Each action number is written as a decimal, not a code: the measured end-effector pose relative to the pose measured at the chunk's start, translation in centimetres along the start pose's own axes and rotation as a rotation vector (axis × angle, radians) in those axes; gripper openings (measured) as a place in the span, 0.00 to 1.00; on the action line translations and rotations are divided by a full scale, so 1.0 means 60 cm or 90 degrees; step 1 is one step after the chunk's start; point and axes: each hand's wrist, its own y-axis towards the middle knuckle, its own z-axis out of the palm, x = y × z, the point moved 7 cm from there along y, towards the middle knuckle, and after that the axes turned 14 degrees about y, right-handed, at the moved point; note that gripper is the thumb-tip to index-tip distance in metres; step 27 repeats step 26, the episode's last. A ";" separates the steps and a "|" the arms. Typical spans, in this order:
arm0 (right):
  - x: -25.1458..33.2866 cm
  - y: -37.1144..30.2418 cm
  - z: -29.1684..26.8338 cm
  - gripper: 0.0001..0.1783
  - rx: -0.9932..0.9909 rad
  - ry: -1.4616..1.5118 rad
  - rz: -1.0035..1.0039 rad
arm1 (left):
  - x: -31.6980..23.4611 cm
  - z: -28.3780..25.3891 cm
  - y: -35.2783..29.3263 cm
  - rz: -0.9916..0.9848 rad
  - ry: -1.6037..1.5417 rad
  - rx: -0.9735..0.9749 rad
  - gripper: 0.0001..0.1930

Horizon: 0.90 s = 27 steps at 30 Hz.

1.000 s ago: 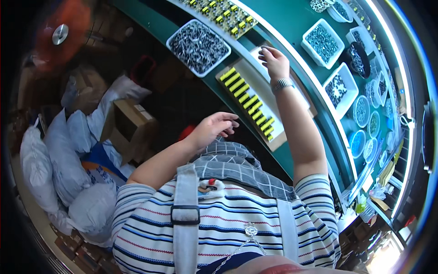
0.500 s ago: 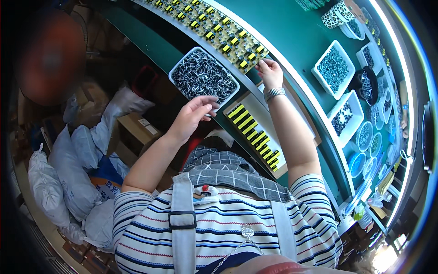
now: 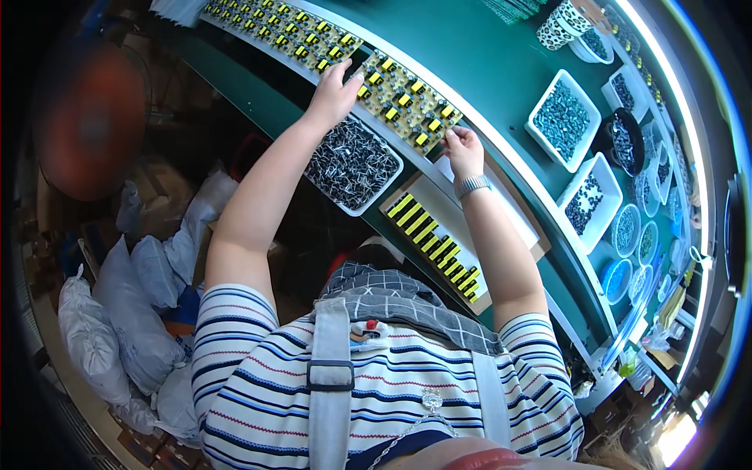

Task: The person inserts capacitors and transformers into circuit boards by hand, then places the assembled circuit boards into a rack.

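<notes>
A tan circuit board panel (image 3: 405,100) set with yellow block-shaped parts lies along a pale rail. My right hand (image 3: 464,150) pinches its right end between thumb and fingers. At its left end is my left hand (image 3: 335,95), with thumb and forefinger closed around the edge by a dark gap. Beyond that gap, a second circuit board panel (image 3: 274,30) with the same yellow parts continues along the rail. Just below the boards sits a white tray (image 3: 396,174) heaped with dark, wire-legged components, partly covered by my left forearm.
Rows of yellow-and-black parts (image 3: 435,247) lie in a shallow box beside my right forearm. Across the green bench (image 3: 501,86) stand white trays (image 3: 599,129) and round tubs (image 3: 616,282) of small components. Stuffed white sacks (image 3: 129,321) are on the floor at left.
My left hand has moved from beside the component tray up to the board's left end. The near board has shifted right along the rail with my right hand, and a gap now shows.
</notes>
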 end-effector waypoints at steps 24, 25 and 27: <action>0.108 -0.302 -0.501 0.11 -0.134 0.217 -0.101 | -0.493 0.213 -0.165 0.026 -0.195 0.673 0.40; 0.110 -0.337 -0.538 0.11 -0.135 0.264 -0.119 | -0.543 0.232 -0.187 0.049 -0.227 0.705 0.39; 0.110 -0.385 -0.596 0.11 -0.188 0.281 -0.145 | -0.588 0.250 -0.213 0.064 -0.260 0.736 0.39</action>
